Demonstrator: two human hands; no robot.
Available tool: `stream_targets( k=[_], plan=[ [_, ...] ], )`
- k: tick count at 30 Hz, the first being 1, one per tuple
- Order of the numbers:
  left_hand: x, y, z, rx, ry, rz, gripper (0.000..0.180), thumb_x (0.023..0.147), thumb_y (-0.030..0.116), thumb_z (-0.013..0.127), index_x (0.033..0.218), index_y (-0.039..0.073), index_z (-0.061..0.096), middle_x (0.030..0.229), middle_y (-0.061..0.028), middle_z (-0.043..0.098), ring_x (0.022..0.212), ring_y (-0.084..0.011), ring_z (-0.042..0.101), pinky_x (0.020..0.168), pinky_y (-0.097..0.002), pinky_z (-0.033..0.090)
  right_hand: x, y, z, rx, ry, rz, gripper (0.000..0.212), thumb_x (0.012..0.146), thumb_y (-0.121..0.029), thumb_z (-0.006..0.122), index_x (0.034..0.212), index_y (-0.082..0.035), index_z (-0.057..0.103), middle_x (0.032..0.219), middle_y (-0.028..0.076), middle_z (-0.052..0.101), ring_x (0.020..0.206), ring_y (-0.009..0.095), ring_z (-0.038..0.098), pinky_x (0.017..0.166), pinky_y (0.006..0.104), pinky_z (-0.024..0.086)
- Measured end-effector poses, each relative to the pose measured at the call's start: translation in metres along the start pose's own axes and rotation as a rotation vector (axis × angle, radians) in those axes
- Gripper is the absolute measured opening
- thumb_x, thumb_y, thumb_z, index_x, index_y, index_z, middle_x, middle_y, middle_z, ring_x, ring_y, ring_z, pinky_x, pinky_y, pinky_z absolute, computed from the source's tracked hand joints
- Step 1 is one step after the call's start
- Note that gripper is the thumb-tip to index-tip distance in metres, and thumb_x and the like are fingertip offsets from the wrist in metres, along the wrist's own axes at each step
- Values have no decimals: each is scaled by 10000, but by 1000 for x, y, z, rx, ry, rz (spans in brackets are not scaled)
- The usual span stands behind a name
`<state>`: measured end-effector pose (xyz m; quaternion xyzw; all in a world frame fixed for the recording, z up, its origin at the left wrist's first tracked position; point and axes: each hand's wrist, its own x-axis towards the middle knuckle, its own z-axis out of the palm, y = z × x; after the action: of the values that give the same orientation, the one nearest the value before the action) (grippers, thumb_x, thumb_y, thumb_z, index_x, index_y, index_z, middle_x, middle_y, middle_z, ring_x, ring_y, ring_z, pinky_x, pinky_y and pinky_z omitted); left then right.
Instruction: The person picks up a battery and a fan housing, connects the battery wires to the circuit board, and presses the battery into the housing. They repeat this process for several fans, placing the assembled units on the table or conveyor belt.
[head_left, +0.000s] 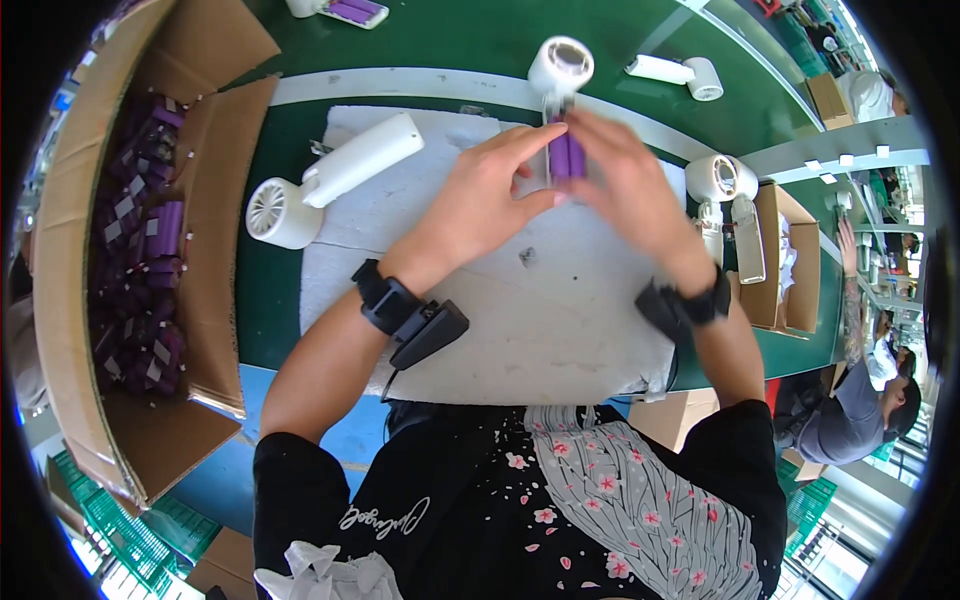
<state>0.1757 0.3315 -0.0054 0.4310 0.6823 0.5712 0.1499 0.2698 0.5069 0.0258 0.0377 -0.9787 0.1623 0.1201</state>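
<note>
Both hands — left hand (478, 196), right hand (632, 188) — pinch the purple battery (567, 157) between fingertips, under the white fan (559, 68).

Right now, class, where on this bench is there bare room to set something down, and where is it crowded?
The white mat is bare between the wrists and its near edge. A smaller bare patch lies below the white fan lying on the mat's left. It is crowded at the mat's far edge, where the left hand and right hand hold a fan with purple cells.
</note>
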Motion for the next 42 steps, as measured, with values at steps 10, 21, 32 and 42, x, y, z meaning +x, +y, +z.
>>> stream_targets(
  k=[10,21,32,42],
  plan=[
    [-14,50,-61,990,327,57,514,727,93,757,1216,89,598,1122,-142,620,1051,-303,578,936,-431,406,43,35,2,70,251,11,441,822,-169,697,1231,-58,576,1212,148,582,1128,318,554,949,397,456],
    [-3,91,-78,512,340,-50,426,681,82,805,1063,46,619,946,-133,660,941,-289,625,783,-360,497,-58,-5,-8,1519,-612,393,406,950,-292,598,1276,-62,524,1089,153,644,902,214,656,734,311,531],
    [-36,67,7,374,-435,396,302,671,52,764,945,47,637,1107,-136,621,1105,-300,576,973,-399,449,-64,-21,-2,1048,93,538,629,912,-76,602,1429,-96,244,948,111,636,679,152,641,568,275,496],
    [-58,-1,-226,1265,575,-715,371,821,270,677,1138,79,643,1127,-182,638,1068,-364,595,931,-458,465,-66,-18,11,760,89,430,634,859,8,608,1403,-66,292,797,80,612,588,99,584,550,243,454]
  ],
)
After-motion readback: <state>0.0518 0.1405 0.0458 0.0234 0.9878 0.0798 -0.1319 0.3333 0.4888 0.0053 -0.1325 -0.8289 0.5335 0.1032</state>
